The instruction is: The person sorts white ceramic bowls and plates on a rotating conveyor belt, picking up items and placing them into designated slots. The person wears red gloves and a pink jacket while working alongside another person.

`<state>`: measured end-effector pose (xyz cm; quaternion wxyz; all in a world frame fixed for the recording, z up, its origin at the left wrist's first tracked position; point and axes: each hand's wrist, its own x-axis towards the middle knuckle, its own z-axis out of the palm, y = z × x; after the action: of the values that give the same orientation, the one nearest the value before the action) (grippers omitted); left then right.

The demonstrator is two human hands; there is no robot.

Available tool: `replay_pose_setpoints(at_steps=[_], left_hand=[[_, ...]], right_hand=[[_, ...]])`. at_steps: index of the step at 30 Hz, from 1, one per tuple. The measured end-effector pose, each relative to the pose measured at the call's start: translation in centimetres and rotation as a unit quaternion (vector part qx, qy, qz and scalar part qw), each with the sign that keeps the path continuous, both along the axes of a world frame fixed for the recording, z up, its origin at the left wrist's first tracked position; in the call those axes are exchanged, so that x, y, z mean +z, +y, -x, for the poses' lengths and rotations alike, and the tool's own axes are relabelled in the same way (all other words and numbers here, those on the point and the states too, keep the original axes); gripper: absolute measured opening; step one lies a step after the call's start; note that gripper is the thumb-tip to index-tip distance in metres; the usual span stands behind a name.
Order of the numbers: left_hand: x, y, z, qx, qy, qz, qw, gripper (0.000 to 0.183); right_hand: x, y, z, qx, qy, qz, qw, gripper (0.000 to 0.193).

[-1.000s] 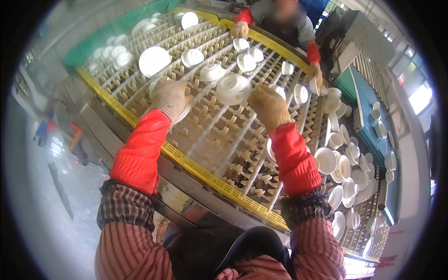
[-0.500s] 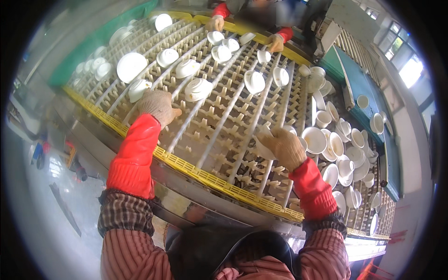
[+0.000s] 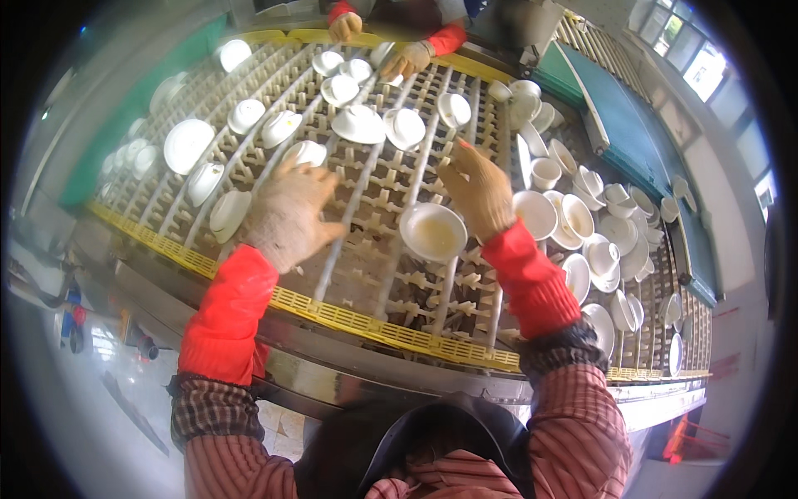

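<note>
Both my hands wear beige work gloves below red sleeves. My left hand (image 3: 293,209) is open over the pegged conveyor (image 3: 353,258), thumb stretched to the right. Its fingertips overlap the near edge of a white bowl (image 3: 305,152); whether they touch it I cannot tell. A tilted white bowl (image 3: 229,214) leans among the pegs just left of that hand. My right hand (image 3: 482,190) is open, holding nothing, its fingers pointing up and left. Below and left of it, a white bowl (image 3: 433,232) lies face up with some yellowish liquid inside.
Across the belt, a co-worker's gloved hands (image 3: 407,61) work among several white bowls. A large white plate (image 3: 189,146) stands at the left. Many bowls, cups and plates (image 3: 534,214) crowd the right side beside a blue-green belt (image 3: 632,166). A yellow edge strip (image 3: 357,328) runs along the near side.
My right hand has let go of a white bowl, which now lies face up, and moved up and left. My left hand has spread its fingers toward another bowl. The bowls have shifted left in view.
</note>
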<state>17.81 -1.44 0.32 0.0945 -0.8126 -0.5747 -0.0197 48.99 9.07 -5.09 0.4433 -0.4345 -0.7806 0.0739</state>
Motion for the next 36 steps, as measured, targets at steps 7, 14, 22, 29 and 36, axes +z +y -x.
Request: replay_pose_setpoints(at_steps=[7, 14, 22, 29, 36], left_hand=[[-2.8, -0.7, -12.2, -0.264, 0.095, 0.026, 0.96, 0.08], [-6.2, 0.7, -10.4, -0.091, -0.242, 0.028, 0.965, 0.032], [-2.5, 3.1, 2.3, 0.32, -0.128, -0.091, 0.934, 0.055], [-2.9, 1.7, 1.8, 0.281, -0.128, -0.034, 0.95, 0.046], [-2.5, 1.0, -2.4, 0.188, -0.113, -0.078, 0.972, 0.046]], right_hand=[[-2.0, -3.9, -15.0, -0.108, -0.378, 0.013, 0.92, 0.037], [-1.9, -5.8, -13.8, -0.097, -0.167, 0.226, 0.955, 0.033], [3.2, -3.7, -7.0, 0.019, 0.011, 0.138, 0.99, 0.047], [6.5, 0.5, 2.2, 0.028, -0.229, -0.124, 0.965, 0.084], [1.5, -2.0, -11.8, -0.192, -0.343, 0.193, 0.899, 0.073]])
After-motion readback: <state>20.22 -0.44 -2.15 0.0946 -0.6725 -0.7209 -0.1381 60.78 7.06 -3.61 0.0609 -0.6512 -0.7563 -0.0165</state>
